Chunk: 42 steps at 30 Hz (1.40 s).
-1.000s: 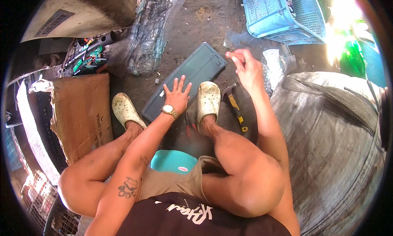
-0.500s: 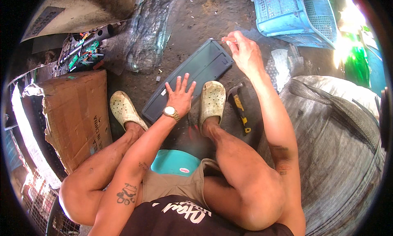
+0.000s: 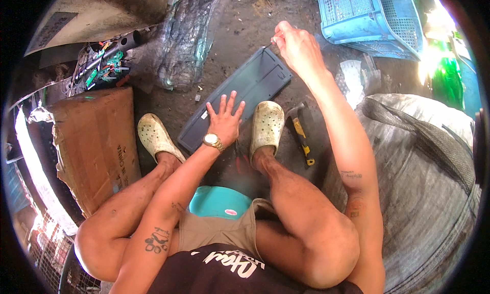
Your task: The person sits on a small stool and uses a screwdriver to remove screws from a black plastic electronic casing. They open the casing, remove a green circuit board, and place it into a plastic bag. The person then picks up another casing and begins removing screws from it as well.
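My left hand [image 3: 224, 120], with a watch at its wrist, is spread flat on a long dark grey plastic panel [image 3: 270, 82] and touches its near half. The panel lies slantwise on the ground, by my right shoe. At its far corner my right hand [image 3: 296, 44] is closed around a screwdriver [image 3: 268, 46]. Only the thin shaft shows, pointing at the corner; the handle is hidden in my fingers. A claw hammer [image 3: 301, 138] with a black and yellow handle lies right of my right shoe.
Left of me stands a brown cardboard box [image 3: 97, 141], with electronic scraps [image 3: 109, 64] beyond it. A blue plastic crate [image 3: 352, 18] is at the far right. A big woven sack [image 3: 408, 192] sits on my right. Red-handled pliers [image 3: 241, 161] lie between my feet.
My right hand has moved slightly up and left and turned, so the screwdriver's orange-red handle no longer shows. My left hand stays on the panel.
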Motion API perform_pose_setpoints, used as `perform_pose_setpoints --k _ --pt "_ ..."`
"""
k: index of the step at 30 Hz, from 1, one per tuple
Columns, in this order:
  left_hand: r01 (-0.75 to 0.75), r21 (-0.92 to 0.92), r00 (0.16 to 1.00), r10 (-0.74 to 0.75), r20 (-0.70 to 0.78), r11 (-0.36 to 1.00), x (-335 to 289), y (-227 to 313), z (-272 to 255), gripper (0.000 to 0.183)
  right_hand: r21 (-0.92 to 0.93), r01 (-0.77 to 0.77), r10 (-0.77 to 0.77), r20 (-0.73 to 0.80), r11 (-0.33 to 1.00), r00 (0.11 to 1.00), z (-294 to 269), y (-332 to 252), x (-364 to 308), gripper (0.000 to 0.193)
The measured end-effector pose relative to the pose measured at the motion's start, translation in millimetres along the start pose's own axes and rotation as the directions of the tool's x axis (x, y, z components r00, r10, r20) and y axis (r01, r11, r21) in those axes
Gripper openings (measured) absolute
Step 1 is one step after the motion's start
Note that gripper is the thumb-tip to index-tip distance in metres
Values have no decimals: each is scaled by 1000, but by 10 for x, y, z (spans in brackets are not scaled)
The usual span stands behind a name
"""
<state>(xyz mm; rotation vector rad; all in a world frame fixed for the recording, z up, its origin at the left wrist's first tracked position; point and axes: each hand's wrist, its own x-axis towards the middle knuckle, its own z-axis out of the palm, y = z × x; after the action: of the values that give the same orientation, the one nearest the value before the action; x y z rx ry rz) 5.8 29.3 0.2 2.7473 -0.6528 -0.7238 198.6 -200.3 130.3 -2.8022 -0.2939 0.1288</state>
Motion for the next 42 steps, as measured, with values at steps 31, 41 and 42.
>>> perform_pose_setpoints --k 31,41,42 --pt "-344 -406 909 191 -372 847 2103 -242 -1216 24 -239 196 -76 432 951 898 -427 -121 285 25" --pt "-526 -318 810 350 -470 789 2229 -255 -1123 20 -226 228 -138 355 947 925 -437 -59 213 26" --pt "-508 -304 823 351 -446 806 2230 -253 -1135 20 -231 292 -211 320 928 924 -452 -80 207 26"
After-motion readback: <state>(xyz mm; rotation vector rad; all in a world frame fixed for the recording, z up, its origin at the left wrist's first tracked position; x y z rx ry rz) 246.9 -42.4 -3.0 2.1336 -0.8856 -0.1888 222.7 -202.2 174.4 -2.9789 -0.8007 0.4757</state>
